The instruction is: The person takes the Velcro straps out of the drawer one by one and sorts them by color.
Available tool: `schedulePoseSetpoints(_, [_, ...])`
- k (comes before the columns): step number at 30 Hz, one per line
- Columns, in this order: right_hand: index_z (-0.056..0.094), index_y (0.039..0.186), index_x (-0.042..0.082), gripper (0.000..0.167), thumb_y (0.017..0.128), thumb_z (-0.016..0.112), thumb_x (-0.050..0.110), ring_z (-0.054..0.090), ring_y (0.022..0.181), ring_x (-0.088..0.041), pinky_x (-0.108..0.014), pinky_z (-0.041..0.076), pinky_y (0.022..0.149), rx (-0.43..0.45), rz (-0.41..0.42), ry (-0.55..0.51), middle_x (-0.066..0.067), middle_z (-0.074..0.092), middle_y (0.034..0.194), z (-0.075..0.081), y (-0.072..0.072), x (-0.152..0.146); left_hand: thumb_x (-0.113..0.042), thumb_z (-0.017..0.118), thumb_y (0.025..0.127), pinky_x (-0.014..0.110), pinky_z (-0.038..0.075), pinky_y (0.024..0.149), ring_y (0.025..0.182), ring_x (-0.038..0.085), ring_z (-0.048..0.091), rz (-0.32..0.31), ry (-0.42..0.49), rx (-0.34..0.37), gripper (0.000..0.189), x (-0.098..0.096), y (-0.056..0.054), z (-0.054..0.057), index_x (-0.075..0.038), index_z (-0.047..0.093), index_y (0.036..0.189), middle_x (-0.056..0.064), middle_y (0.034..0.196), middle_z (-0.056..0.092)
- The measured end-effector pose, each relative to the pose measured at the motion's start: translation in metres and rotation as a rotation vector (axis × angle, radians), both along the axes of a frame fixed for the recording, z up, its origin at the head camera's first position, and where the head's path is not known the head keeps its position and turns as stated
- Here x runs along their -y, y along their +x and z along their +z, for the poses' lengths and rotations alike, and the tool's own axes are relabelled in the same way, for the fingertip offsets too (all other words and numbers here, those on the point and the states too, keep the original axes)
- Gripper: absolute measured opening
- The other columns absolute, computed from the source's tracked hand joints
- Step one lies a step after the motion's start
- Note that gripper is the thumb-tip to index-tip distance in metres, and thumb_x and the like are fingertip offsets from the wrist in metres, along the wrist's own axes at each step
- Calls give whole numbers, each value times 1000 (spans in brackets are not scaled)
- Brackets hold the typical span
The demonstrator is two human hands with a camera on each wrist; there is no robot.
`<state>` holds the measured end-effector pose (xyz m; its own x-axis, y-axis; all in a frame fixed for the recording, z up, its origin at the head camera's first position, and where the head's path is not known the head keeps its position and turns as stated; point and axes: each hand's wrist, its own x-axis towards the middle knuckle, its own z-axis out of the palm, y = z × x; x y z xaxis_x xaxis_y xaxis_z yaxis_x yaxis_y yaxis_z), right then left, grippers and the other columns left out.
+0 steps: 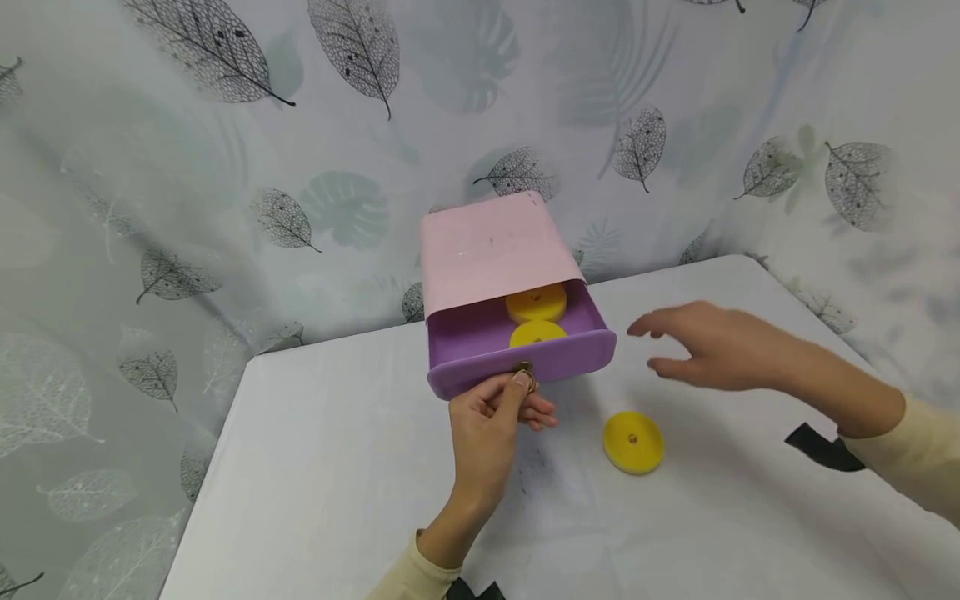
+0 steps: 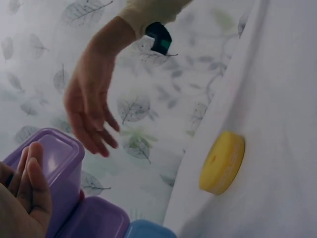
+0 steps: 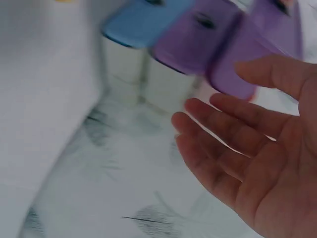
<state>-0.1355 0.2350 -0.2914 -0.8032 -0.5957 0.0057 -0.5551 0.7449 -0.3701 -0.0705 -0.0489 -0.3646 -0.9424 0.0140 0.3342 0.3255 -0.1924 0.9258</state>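
Inside the smooth purple drawer (image 1: 570, 355), two round yellow discs (image 1: 536, 303)

I can read no text, number or sign from here; faint marks along the rim of the near right yellow disc (image 2: 221, 162) stay illegible to me.

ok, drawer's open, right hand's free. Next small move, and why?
Probably lower the right hand to the loose yellow disc on the white table and pinch it. That hand is open and empty; the left hand holds the purple drawer by its ring pull, and there's room beside the two discs inside.
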Motion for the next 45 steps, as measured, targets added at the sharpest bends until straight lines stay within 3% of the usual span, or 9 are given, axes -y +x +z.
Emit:
schedulePoseSetpoints(6, [72,126,10,35,92,80,11,70,103,-20,-43,62,77,-221,73,-130,0,73,120,61,-4,18,-19,62,107,38,63,60,62,34,73,2,1,-1,27,0,0,2,2,74,96,17,77,74])
schedulePoseSetpoints(11, [74,125,12,37,89,82,6,71,104,-21,-44,61,83,-266,201,-128,2,73,119,81,-11,44,-20,62,107,38,63,61,62,34,73,0,1,5,28,1,1,2,3,74,97,17,78,74])
schedulePoseSetpoints(16, [75,120,14,35,88,81,0,69,97,-18,-44,60,86,-197,314,-117,7,73,111,85,-24,63,-21,62,107,37,63,61,62,34,73,-6,12,15,29,1,1,1,4,74,98,17,78,74])
schedulePoseSetpoints(24, [74,120,9,35,87,82,0,66,87,-11,-34,59,79,-68,379,-44,3,73,106,90,-35,80,-21,62,107,36,63,60,62,34,73,-11,12,16,29,1,3,2,4,74,96,17,77,74])
schedulePoseSetpoints(33, [74,122,15,42,85,79,-5,56,77,-18,-31,50,66,55,492,45,-4,61,86,90,-52,93,-22,63,107,36,63,61,62,33,73,-15,15,41,30,1,7,3,4,74,98,17,78,74])
schedulePoseSetpoints(45, [71,131,16,53,84,71,-8,64,95,-22,-35,57,75,136,529,173,1,70,112,83,-58,108,-20,62,107,38,64,61,62,34,73,-18,14,61,30,1,11,3,4,73,96,17,77,74])
